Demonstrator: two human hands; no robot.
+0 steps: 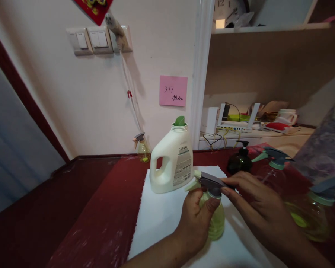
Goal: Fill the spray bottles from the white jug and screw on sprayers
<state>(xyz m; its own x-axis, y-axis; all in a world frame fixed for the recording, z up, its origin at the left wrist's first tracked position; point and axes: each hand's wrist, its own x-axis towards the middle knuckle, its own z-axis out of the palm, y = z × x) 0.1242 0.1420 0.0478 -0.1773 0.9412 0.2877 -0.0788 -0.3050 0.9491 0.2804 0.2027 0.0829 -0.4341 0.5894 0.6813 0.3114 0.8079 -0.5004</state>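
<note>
My left hand (197,219) is wrapped around the neck of a clear yellowish-green spray bottle (217,223), which stands tilted slightly over a white cloth (156,223). With thumb and fingers, my right hand (259,208) pinches the back end of its grey trigger spray head (210,182). The head sits at the bottle's neck; whether it is fully screwed on I cannot tell. Behind the left hand, a large cream detergent jug (170,160) with a handle stands on the cloth. Its mouth has no cap over it, and a green spout (180,121) shows inside.
On the right stand a dark pump bottle (239,160) and two more spray bottles, one clear (273,171) and one yellowish (309,219). A small spray bottle (143,150) is by the wall. A white router (234,124) sits on the shelf behind the red table (100,212).
</note>
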